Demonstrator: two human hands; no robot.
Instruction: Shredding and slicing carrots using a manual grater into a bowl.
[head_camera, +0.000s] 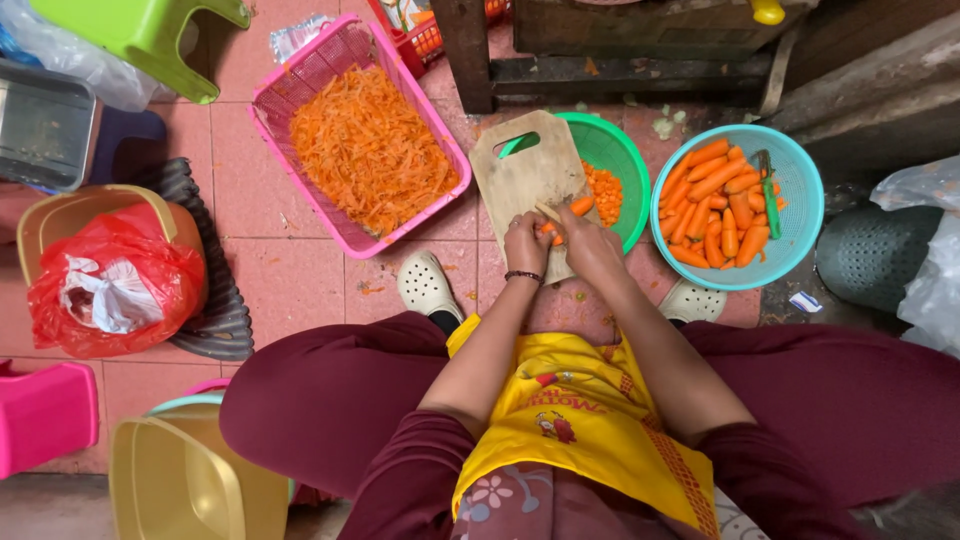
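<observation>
While both hands meet over the wooden cutting board (522, 180), the left hand (527, 243) is curled down with its fingers closed onto a carrot (572, 210) lying on the board, the carrot's free end poking out just beyond the fingertips. Right hand (590, 243) sits touching-close beside the left, fist closed around what looks like a knife handle (546, 212); the blade itself is too small to make out. Board rests tilted across the rim of a green colander (625, 165), directly ahead of the hands; chopped carrot pieces (604, 192) lie in that colander just past the right hand's knuckles. Further out to the right of the right hand: a turquoise basket (800, 200) holding whole peeled carrots (715, 205) and a green peeler (770, 192). Ahead and to the left of the left hand: a pink basket (300, 85) filled with shredded carrot (370, 150). Well left of the left hand: a red plastic bag (110, 280) in a tan bucket (60, 215). White clogs (427, 287) on pink floor tiles just below the hands.
</observation>
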